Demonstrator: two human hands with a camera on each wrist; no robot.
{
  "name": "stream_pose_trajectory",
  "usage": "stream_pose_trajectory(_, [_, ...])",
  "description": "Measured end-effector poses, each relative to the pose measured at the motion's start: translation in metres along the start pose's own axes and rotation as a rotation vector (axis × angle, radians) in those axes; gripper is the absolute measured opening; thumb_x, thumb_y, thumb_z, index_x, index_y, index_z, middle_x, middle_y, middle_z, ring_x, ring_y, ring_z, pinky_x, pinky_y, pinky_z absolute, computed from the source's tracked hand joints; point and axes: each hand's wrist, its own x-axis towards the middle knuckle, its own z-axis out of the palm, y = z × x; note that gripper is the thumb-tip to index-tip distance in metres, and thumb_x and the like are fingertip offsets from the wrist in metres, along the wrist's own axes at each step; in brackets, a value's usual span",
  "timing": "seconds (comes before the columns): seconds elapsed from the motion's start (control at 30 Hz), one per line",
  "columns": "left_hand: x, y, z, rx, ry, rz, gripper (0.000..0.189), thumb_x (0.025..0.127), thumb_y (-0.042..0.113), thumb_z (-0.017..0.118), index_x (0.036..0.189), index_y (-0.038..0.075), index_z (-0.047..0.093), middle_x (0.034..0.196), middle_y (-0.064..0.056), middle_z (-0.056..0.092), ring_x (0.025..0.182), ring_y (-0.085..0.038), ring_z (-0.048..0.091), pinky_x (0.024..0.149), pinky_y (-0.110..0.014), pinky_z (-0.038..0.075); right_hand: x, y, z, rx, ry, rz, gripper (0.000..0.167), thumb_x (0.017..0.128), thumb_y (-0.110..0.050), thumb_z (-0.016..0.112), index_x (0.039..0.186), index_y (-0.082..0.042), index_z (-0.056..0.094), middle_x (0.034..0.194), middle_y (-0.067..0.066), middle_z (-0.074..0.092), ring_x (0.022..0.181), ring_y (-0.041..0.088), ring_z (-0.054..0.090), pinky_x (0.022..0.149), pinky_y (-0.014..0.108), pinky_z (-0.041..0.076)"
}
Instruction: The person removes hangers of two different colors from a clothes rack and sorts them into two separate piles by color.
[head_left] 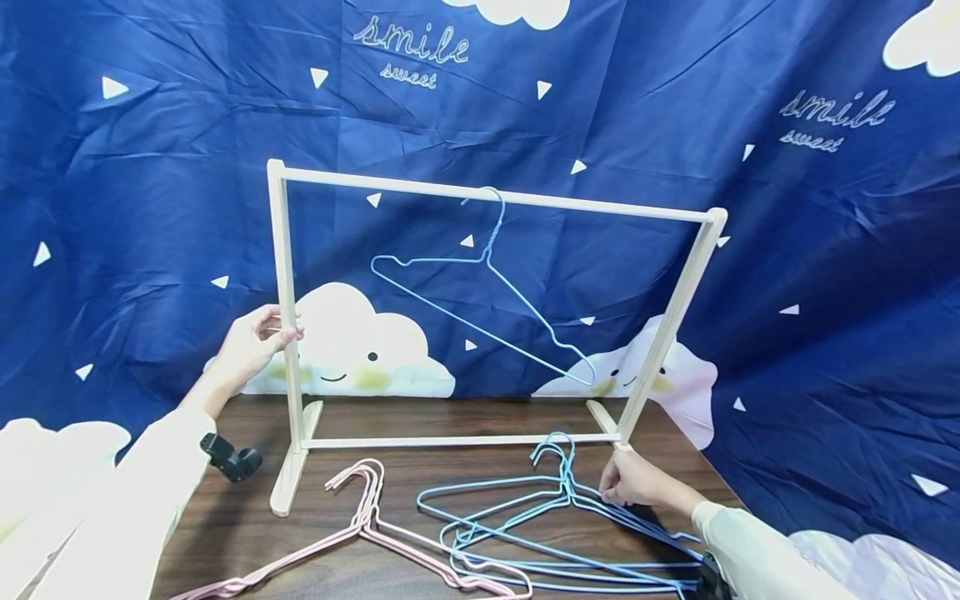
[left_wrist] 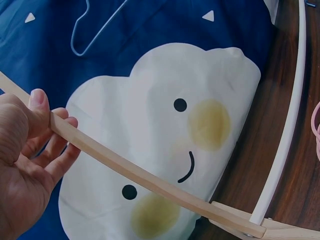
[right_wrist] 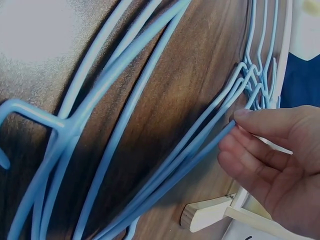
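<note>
My left hand [head_left: 258,337] holds the left upright of a pale wooden garment rack [head_left: 282,250]; in the left wrist view the thumb [left_wrist: 38,100] lies on one side of the post, the fingers behind it. On the table, my right hand [head_left: 628,481] pinches the shoulder wire of a blue clothes hanger [right_wrist: 212,145] between thumb and fingertips. It belongs to a pile of several blue hangers [head_left: 517,527], their hooks toward the rack. Another blue hanger [head_left: 480,333] hangs tilted from the top bar, its right end lower.
Several pink hangers [head_left: 365,527] lie left of the blue pile on the dark wooden table [head_left: 225,475]. A rack foot [head_left: 288,487] stands at the left, and a low bar [head_left: 450,442] spans behind the hangers. The blue cloth backdrop [head_left: 180,208] rises behind the rack.
</note>
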Motion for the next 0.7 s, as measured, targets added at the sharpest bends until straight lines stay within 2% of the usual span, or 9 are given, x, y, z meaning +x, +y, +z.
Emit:
stream_pose_trajectory(0.13, [0.0, -0.002, 0.0, 0.006, 0.0, -0.005, 0.034, 0.098, 0.005, 0.065, 0.125, -0.013, 0.055, 0.09, 0.023, 0.072, 0.085, 0.009, 0.068, 0.076, -0.008, 0.052, 0.002, -0.005, -0.002, -0.079, -0.006, -0.019, 0.012, 0.077, 0.006, 0.073, 0.068, -0.001, 0.073, 0.052, 0.004, 0.063, 0.046, -0.006, 0.047, 0.044, 0.017, 0.042])
stream_pose_trajectory(0.2, [0.0, -0.003, 0.0, 0.007, -0.002, -0.005, 0.035, 0.099, 0.005, 0.065, 0.126, -0.014, 0.055, 0.09, 0.024, 0.071, 0.085, 0.009, 0.068, 0.076, -0.008, 0.052, 0.004, -0.012, -0.004, -0.18, 0.005, -0.051, 0.011, 0.076, 0.003, 0.075, 0.067, -0.004, 0.073, 0.054, 0.0, 0.064, 0.049, -0.007, 0.046, 0.047, 0.018, 0.042])
stream_pose_trajectory(0.3, [0.0, -0.003, 0.0, -0.004, -0.006, -0.003, 0.035, 0.099, 0.005, 0.065, 0.125, -0.014, 0.054, 0.09, 0.025, 0.071, 0.085, 0.009, 0.068, 0.076, -0.008, 0.052, 0.01, -0.033, -0.011, -0.35, 0.032, -0.092, 0.008, 0.073, -0.003, 0.078, 0.07, -0.009, 0.073, 0.061, -0.005, 0.066, 0.055, -0.002, 0.053, 0.052, 0.02, 0.046])
stream_pose_trajectory(0.4, [0.0, -0.003, 0.0, -0.016, -0.009, -0.001, 0.034, 0.099, 0.004, 0.065, 0.125, -0.014, 0.054, 0.09, 0.025, 0.071, 0.085, 0.009, 0.069, 0.076, -0.008, 0.053, 0.022, -0.065, -0.021, -0.464, 0.043, -0.183, 0.008, 0.072, -0.004, 0.079, 0.071, -0.011, 0.074, 0.066, -0.007, 0.069, 0.061, 0.003, 0.059, 0.056, 0.021, 0.049])
stream_pose_trajectory(0.47, [0.0, -0.003, -0.001, -0.02, -0.01, -0.003, 0.034, 0.099, 0.004, 0.065, 0.126, -0.014, 0.055, 0.091, 0.025, 0.071, 0.085, 0.009, 0.068, 0.076, -0.008, 0.053, 0.03, -0.092, -0.031, -0.495, 0.028, -0.221, 0.008, 0.074, -0.005, 0.078, 0.073, -0.014, 0.076, 0.066, -0.009, 0.07, 0.062, 0.001, 0.06, 0.058, 0.021, 0.049])
stream_pose_trajectory(0.6, [0.0, -0.002, 0.0, -0.012, -0.009, -0.001, 0.035, 0.098, 0.004, 0.065, 0.126, -0.014, 0.055, 0.091, 0.026, 0.07, 0.085, 0.011, 0.068, 0.076, -0.008, 0.053, 0.045, -0.15, -0.055, -0.475, -0.027, -0.28, 0.006, 0.08, -0.008, 0.079, 0.08, -0.014, 0.077, 0.069, -0.009, 0.07, 0.064, -0.003, 0.056, 0.06, 0.02, 0.048])
stream_pose_trajectory(0.7, [0.0, -0.001, 0.0, -0.004, -0.009, 0.002, 0.033, 0.098, 0.004, 0.064, 0.125, -0.014, 0.056, 0.091, 0.026, 0.07, 0.085, 0.011, 0.068, 0.075, -0.008, 0.052, 0.057, -0.188, -0.079, -0.41, -0.035, -0.335, 0.003, 0.085, -0.008, 0.076, 0.086, -0.011, 0.078, 0.073, -0.006, 0.072, 0.067, -0.003, 0.058, 0.063, 0.019, 0.051])
